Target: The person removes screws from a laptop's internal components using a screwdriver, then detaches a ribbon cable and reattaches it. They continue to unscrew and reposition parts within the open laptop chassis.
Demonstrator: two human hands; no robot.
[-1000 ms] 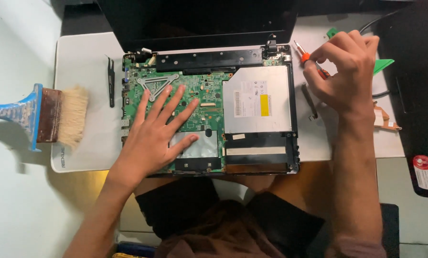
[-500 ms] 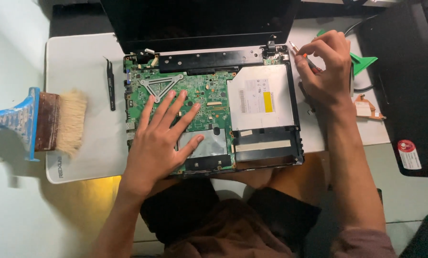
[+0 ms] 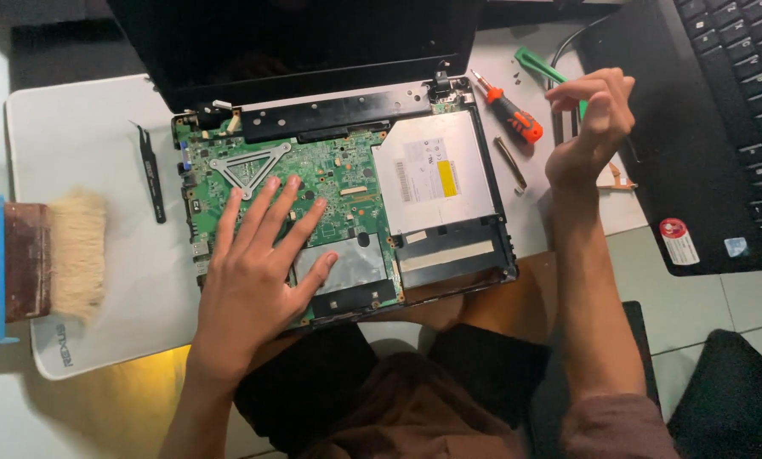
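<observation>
Since half a second ago: right hand (image 3: 587, 127) lifted off the opened black laptop chassis (image 3: 347, 204), now raised beside it, fingers pinched, contents impossible to tell. Uncovered: orange-handled screwdriver (image 3: 507, 108) on the white mat (image 3: 75, 144). Inside chassis: green motherboard (image 3: 321, 183) under flat, spread, empty left hand (image 3: 258, 272); silver optical drive (image 3: 432, 174) alongside.

I count one opened laptop (image 3: 347, 195) in front of me, with one green circuit board (image 3: 313, 183) and one silver optical drive (image 3: 432, 174) inside it. Left of the laptop lie one pair of black tweezers (image 3: 151, 174) and one wide brush (image 3: 54, 255) with a blue handle. Right of the laptop lie one screwdriver (image 3: 508, 109) with an orange grip, one green plastic pry tool (image 3: 538, 64) and one second black laptop (image 3: 704, 136). Two hands of mine are out: my left hand (image 3: 258, 272) and my right hand (image 3: 589, 127).
</observation>
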